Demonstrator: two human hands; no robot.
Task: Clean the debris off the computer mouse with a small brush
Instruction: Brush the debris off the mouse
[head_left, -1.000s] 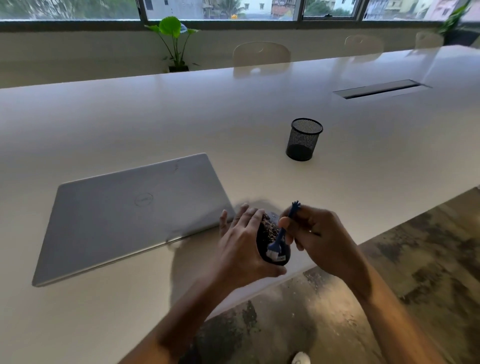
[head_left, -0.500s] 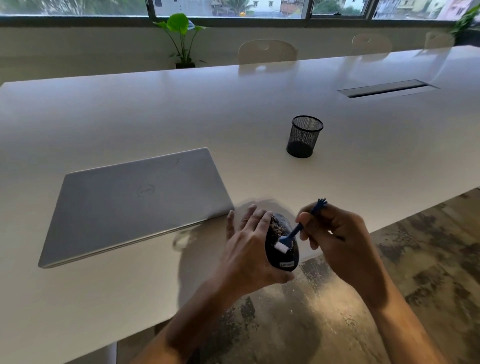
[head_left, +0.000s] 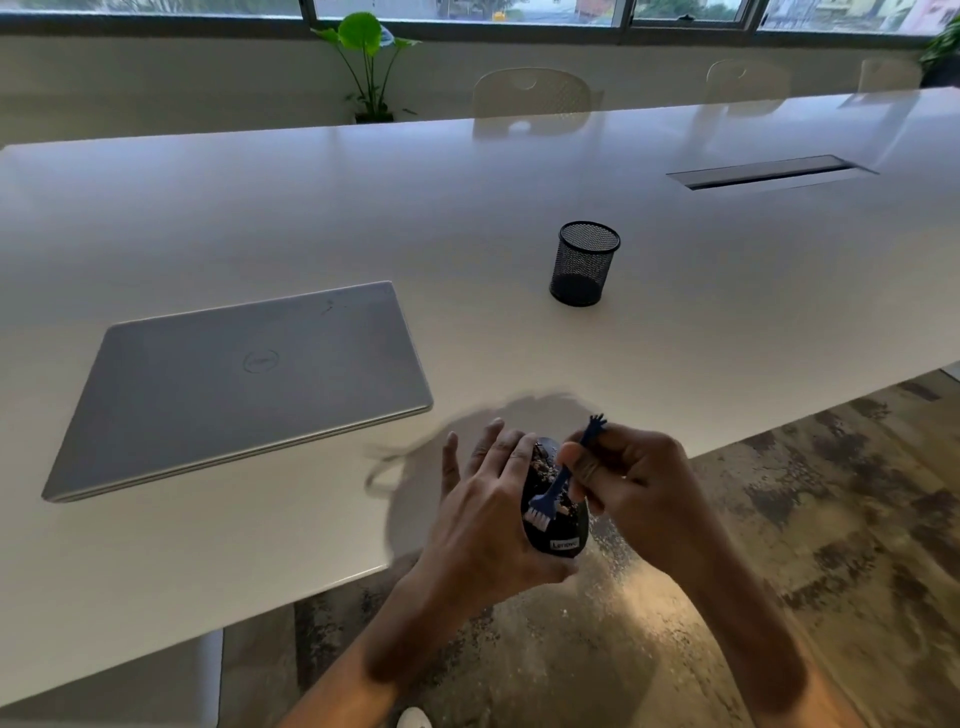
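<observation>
The left hand (head_left: 483, 514) cradles a black, rounded plastic computer mouse (head_left: 557, 512) from its left side, thumb curled under the near end and fingers spread along the far edge, holding it up off the long white table (head_left: 519, 208) and just past the table's near edge, over the mottled floor. The right hand (head_left: 631, 480) pinches the stem of a small blue plastic brush with white bristles (head_left: 550, 493) between thumb and fingertips; its forked blue tail sticks up behind the knuckles. The bristles rest on the mouse's upper shell, near its middle.

As for progress, the cleaning looks underway but far from finished. Brown, crumbly debris (head_left: 545, 465) sits thick on the forward half of the mouse, around the buttons (the wheel itself cannot be made out). The rear part, by the white logo label, looks mostly dark and bare, so that end is probably done or was never dirty. Left to do, by my reading: sweep the front half clear, most likely letting the crumbs fall to the floor instead of onto the table.

A closed silver laptop (head_left: 244, 379) and a black mesh pen cup (head_left: 584, 265) stand on the table, well apart from the work.
</observation>
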